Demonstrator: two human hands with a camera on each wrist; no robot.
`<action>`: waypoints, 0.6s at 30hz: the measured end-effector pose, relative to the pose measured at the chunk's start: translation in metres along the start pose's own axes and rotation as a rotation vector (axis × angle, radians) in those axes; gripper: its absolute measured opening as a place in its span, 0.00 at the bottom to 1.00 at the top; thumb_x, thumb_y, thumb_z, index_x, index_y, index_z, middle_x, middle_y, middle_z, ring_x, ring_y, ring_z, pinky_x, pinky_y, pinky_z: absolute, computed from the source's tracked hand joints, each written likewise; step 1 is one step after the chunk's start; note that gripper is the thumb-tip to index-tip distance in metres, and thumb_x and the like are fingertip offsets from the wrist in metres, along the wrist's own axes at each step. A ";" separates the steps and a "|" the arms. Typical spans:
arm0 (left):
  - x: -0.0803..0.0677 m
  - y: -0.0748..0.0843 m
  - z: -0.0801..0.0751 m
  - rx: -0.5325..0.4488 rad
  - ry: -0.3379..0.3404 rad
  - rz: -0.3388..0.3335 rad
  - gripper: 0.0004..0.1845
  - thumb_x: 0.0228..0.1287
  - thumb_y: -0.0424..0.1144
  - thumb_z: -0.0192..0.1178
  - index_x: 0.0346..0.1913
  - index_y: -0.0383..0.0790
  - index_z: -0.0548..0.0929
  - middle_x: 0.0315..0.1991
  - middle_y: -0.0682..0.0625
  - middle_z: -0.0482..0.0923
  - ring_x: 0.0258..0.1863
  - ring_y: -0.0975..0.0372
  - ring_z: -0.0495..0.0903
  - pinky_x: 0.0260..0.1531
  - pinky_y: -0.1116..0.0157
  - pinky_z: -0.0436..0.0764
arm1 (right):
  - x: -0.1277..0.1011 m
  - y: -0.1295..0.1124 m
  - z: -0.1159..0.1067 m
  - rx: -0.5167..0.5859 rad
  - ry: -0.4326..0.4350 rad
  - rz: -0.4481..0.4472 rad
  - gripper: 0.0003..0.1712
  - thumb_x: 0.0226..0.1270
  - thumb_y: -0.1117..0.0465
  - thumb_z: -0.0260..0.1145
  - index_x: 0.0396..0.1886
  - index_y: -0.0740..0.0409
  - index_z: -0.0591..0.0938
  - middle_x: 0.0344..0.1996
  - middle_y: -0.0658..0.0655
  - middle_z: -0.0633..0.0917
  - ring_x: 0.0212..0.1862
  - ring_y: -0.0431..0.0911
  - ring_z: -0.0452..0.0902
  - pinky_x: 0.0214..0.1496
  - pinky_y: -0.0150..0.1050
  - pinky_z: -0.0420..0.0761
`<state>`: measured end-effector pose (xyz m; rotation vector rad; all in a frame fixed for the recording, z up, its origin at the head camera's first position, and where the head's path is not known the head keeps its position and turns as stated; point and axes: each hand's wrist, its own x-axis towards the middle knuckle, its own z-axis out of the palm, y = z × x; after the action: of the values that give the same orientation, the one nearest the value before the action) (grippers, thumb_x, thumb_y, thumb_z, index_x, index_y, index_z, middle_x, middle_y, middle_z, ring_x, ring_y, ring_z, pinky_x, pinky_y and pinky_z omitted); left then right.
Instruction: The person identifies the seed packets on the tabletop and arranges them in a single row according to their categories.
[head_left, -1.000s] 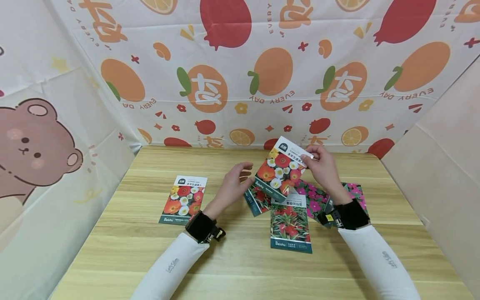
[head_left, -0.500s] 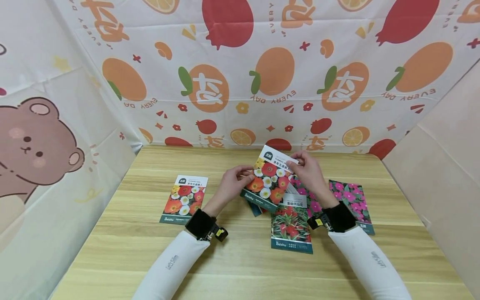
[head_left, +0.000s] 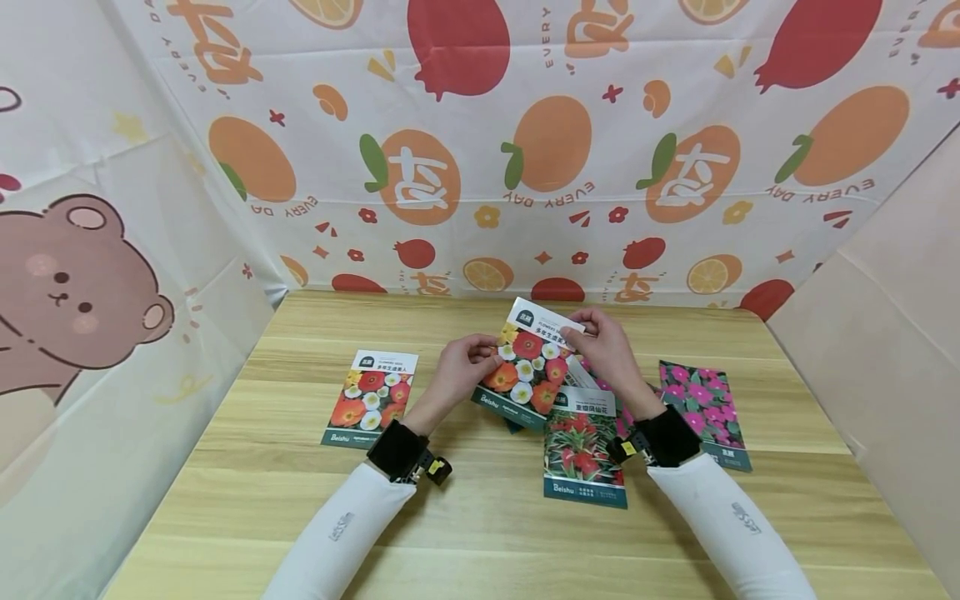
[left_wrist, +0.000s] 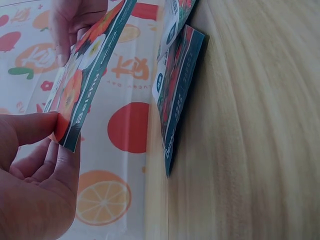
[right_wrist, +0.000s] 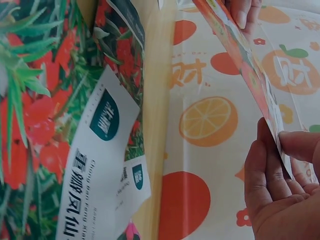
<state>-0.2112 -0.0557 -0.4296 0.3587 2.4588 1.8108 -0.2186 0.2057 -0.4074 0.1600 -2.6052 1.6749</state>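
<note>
Evidently, I log the left hand's [head_left: 457,371] grip at nine o'clock and right hand's [head_left: 609,352] at two, pinching one poppy packet [head_left: 525,367], presumably steadying it above overlapping packets [head_left: 579,458].

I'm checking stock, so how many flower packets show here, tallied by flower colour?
Mixed orange, red, white: 2, the held packet and left packet
Red only: 2, the front packet and underlying packet
Pink: 2, the right packet and mostly hidden packet
Total: 6 in view
</note>
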 end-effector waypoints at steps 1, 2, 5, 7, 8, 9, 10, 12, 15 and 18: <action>-0.001 0.000 -0.002 -0.005 0.003 -0.005 0.16 0.69 0.31 0.67 0.57 0.30 0.84 0.43 0.43 0.85 0.41 0.59 0.83 0.44 0.66 0.84 | 0.000 0.001 0.001 0.024 -0.008 -0.001 0.24 0.79 0.55 0.64 0.64 0.66 0.74 0.44 0.65 0.84 0.43 0.52 0.86 0.52 0.51 0.85; -0.002 -0.001 -0.003 -0.008 0.006 -0.010 0.16 0.69 0.31 0.67 0.57 0.30 0.84 0.43 0.43 0.85 0.42 0.59 0.83 0.44 0.66 0.83 | 0.000 0.002 0.002 0.045 -0.014 -0.001 0.25 0.79 0.55 0.64 0.65 0.67 0.73 0.44 0.66 0.84 0.44 0.54 0.86 0.54 0.52 0.85; -0.003 -0.001 -0.009 -0.019 0.027 -0.025 0.16 0.69 0.32 0.67 0.57 0.32 0.84 0.44 0.44 0.85 0.43 0.58 0.83 0.45 0.66 0.83 | -0.001 0.003 0.006 0.092 -0.019 0.008 0.28 0.79 0.54 0.64 0.68 0.67 0.71 0.44 0.67 0.85 0.46 0.60 0.85 0.56 0.53 0.85; -0.004 0.000 -0.013 -0.020 0.043 -0.028 0.16 0.69 0.32 0.67 0.57 0.32 0.84 0.44 0.43 0.85 0.44 0.57 0.83 0.45 0.65 0.83 | -0.002 0.004 0.009 0.094 -0.019 0.012 0.29 0.79 0.54 0.64 0.70 0.66 0.69 0.44 0.66 0.85 0.47 0.62 0.85 0.57 0.51 0.85; -0.005 0.001 -0.015 -0.017 0.051 -0.026 0.16 0.68 0.32 0.67 0.57 0.32 0.84 0.44 0.43 0.85 0.44 0.57 0.83 0.46 0.65 0.83 | -0.002 0.005 0.011 0.087 -0.018 0.013 0.29 0.80 0.55 0.63 0.71 0.65 0.68 0.45 0.66 0.86 0.48 0.62 0.85 0.57 0.51 0.85; -0.005 0.001 -0.017 -0.017 0.058 -0.027 0.17 0.68 0.32 0.68 0.58 0.32 0.84 0.44 0.43 0.85 0.44 0.56 0.83 0.46 0.65 0.83 | -0.003 0.005 0.013 0.084 -0.018 0.013 0.29 0.80 0.55 0.63 0.71 0.65 0.68 0.45 0.66 0.86 0.48 0.63 0.85 0.57 0.53 0.84; -0.005 0.002 -0.019 -0.017 0.064 -0.028 0.17 0.68 0.31 0.68 0.58 0.32 0.84 0.44 0.42 0.85 0.44 0.56 0.83 0.46 0.65 0.83 | -0.003 0.004 0.015 0.075 -0.020 0.010 0.29 0.80 0.56 0.63 0.72 0.64 0.68 0.45 0.66 0.87 0.48 0.64 0.85 0.57 0.54 0.84; -0.006 0.002 -0.021 -0.022 0.071 -0.029 0.18 0.68 0.31 0.67 0.58 0.31 0.83 0.45 0.42 0.84 0.44 0.55 0.83 0.45 0.66 0.83 | -0.004 0.004 0.020 0.058 -0.025 0.002 0.28 0.80 0.57 0.63 0.72 0.63 0.68 0.44 0.65 0.88 0.48 0.65 0.85 0.57 0.54 0.83; -0.008 0.001 -0.025 -0.042 0.077 -0.037 0.18 0.68 0.31 0.67 0.59 0.31 0.82 0.45 0.41 0.83 0.43 0.55 0.82 0.43 0.67 0.81 | -0.007 0.003 0.027 0.059 -0.040 -0.004 0.27 0.79 0.59 0.63 0.71 0.63 0.69 0.42 0.65 0.88 0.48 0.67 0.84 0.53 0.48 0.84; -0.010 0.000 -0.028 -0.058 0.082 -0.045 0.19 0.68 0.30 0.67 0.60 0.32 0.82 0.45 0.41 0.82 0.42 0.56 0.82 0.42 0.68 0.80 | -0.009 0.002 0.032 0.070 -0.064 0.007 0.27 0.79 0.60 0.63 0.72 0.62 0.69 0.43 0.64 0.88 0.48 0.65 0.84 0.46 0.37 0.81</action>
<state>-0.2065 -0.0844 -0.4223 0.2284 2.4391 1.9109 -0.2092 0.1778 -0.4235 0.2107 -2.5960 1.7931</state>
